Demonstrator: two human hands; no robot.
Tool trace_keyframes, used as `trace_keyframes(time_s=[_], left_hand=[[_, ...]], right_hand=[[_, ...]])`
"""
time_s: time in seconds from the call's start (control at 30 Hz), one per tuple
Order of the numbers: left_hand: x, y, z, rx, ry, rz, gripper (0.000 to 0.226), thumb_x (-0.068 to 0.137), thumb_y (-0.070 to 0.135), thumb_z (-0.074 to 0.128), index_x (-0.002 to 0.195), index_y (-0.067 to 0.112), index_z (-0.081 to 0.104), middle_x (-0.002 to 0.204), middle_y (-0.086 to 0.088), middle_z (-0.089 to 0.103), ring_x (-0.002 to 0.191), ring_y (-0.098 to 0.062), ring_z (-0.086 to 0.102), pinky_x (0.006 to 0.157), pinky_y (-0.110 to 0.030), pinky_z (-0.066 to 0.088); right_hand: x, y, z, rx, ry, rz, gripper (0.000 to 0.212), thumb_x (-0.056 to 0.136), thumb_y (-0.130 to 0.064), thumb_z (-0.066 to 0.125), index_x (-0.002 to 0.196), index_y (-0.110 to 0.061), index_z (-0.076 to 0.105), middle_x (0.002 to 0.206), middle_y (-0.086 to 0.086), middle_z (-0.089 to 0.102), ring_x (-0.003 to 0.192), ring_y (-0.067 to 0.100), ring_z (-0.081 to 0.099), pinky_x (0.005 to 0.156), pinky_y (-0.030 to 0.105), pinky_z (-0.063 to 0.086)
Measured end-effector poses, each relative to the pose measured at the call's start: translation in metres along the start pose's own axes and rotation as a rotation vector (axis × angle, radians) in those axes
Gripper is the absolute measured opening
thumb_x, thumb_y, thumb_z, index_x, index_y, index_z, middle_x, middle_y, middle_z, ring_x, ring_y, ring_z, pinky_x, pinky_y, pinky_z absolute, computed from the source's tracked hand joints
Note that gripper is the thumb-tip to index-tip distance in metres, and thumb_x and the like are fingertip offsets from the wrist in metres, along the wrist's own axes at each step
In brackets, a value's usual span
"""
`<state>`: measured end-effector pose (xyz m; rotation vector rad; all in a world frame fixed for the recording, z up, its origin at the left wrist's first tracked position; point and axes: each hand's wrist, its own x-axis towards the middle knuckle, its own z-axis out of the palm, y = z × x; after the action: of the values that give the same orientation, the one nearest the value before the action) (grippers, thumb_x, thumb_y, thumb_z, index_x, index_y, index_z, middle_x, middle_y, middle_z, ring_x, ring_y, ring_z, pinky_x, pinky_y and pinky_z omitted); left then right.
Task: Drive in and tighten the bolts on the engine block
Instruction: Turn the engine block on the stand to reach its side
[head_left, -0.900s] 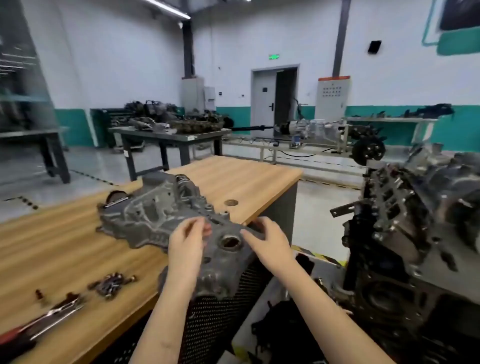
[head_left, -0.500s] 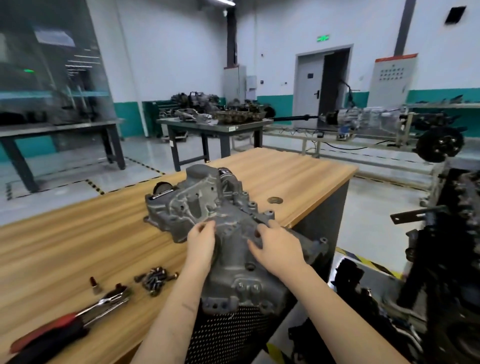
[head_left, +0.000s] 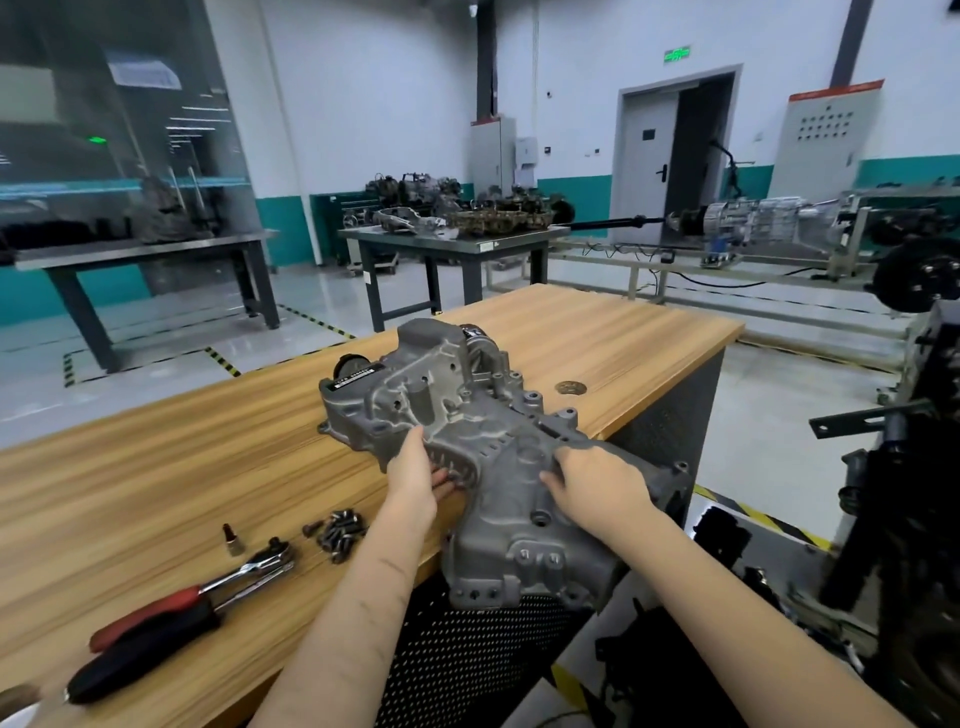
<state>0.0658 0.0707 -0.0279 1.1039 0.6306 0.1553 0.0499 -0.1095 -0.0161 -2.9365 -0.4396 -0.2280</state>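
A large grey cast-metal engine cover (head_left: 483, 457) lies on the near right corner of a wooden workbench (head_left: 156, 478), its lower end hanging out past the bench edge. Both bare hands hold it. The left hand (head_left: 415, 480) grips the casting's left edge, thumb on top and fingers tucked under a ribbed opening. The right hand (head_left: 597, 483) curls over the raised middle of the casting. Just left of the casting, near the left forearm, sits a small heap of dark bolts (head_left: 337, 530). Beside them stands a single socket bit (head_left: 234, 540), and a ratchet wrench (head_left: 171, 597) with a red and black handle lies nearer the viewer. The dark engine block (head_left: 909, 467) stands on a stand at the far right, well apart from the bench and partly out of view.

The step in hand appears to be handling this cover so it can be bolted on. It looks heavy and lopsided, so a firm grip on both sides and support under the overhanging end would keep it from tipping off the bench.
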Motion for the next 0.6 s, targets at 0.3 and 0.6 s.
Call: trace_keyframes(time_s=[0.3,0.6], left_hand=[[-0.002,0.014,-0.019,0.036,-0.073,-0.153,0.057,0.085,0.053,0.054,0.108,0.002,0.040,0.092,-0.020,0.053,0.086,-0.034,0.055,0.079,-0.041,0.046],[0.014,0.038,-0.037,0.587,0.177,0.450,0.040,0.091,0.044,0.048,0.100,0.005,0.051,0.108,-0.013,0.057,0.101,-0.030,0.055,0.087,-0.042,0.047]], right_hand=[[-0.026,0.024,-0.003,0.005,0.024,-0.011,0.030,0.097,-0.040,0.038,0.098,-0.014,0.052,0.102,0.006,0.063,0.098,0.026,0.059,0.065,0.029,0.038],[-0.046,0.045,-0.010,-0.016,0.033,0.031,0.030,0.095,-0.042,0.039,0.105,-0.018,0.054,0.105,0.003,0.064,0.101,0.023,0.059,0.069,0.031,0.045]])
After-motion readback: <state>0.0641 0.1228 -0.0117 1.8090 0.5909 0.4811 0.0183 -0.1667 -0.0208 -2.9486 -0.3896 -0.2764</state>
